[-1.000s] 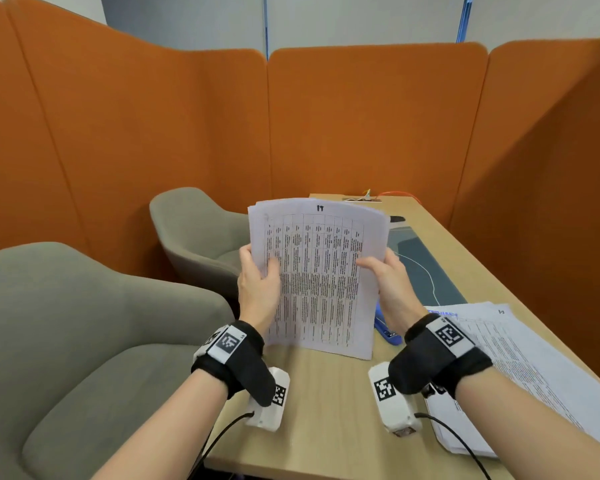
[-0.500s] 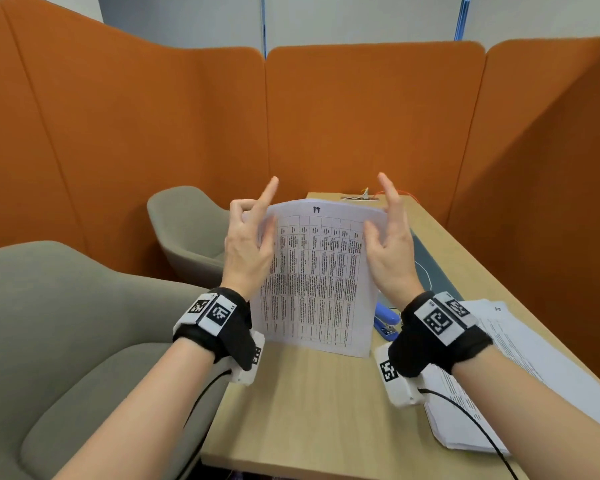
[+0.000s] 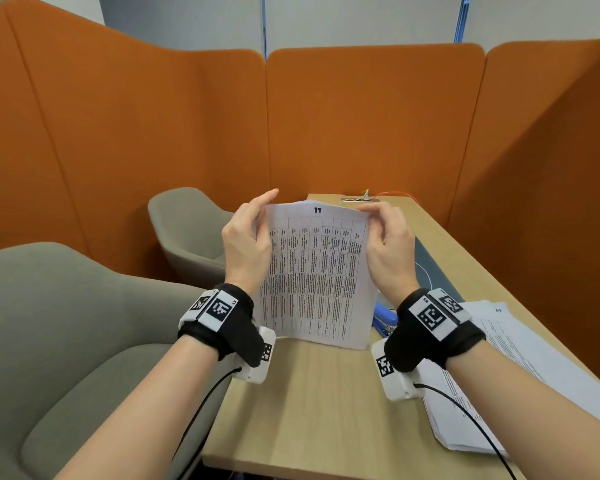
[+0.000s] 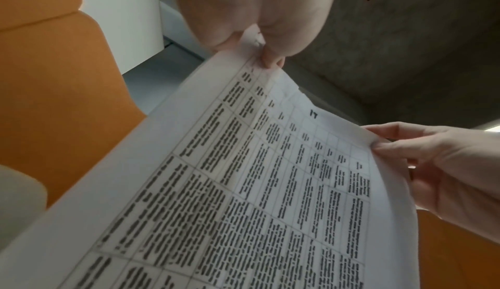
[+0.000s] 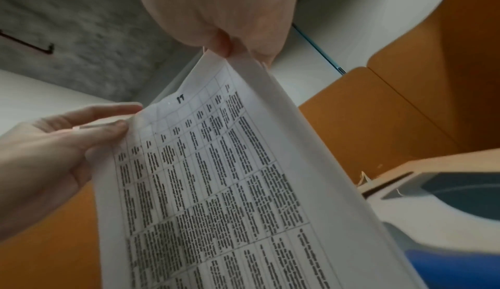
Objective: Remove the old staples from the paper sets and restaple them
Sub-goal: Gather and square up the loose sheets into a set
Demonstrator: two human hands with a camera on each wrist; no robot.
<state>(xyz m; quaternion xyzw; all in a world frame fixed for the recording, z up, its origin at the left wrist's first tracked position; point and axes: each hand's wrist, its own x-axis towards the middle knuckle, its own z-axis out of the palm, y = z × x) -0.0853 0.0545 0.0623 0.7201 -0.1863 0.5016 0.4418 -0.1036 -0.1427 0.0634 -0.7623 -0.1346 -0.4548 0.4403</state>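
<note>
The paper set (image 3: 317, 275) stands upright on its near edge on the counter (image 3: 312, 403), the left hand (image 3: 245, 242) and right hand (image 3: 388, 247) each pinching a top corner between clamped fingers. This looks like squaring the loose sheets before restapling. Next, one hand must reach the blue stapler (image 3: 383, 318), just right of the set.

The paper set (image 3: 317, 275) is standing between both hands' fingers (image 3: 368, 211), the stapler (image 3: 383, 318) lying just behind it.
</note>
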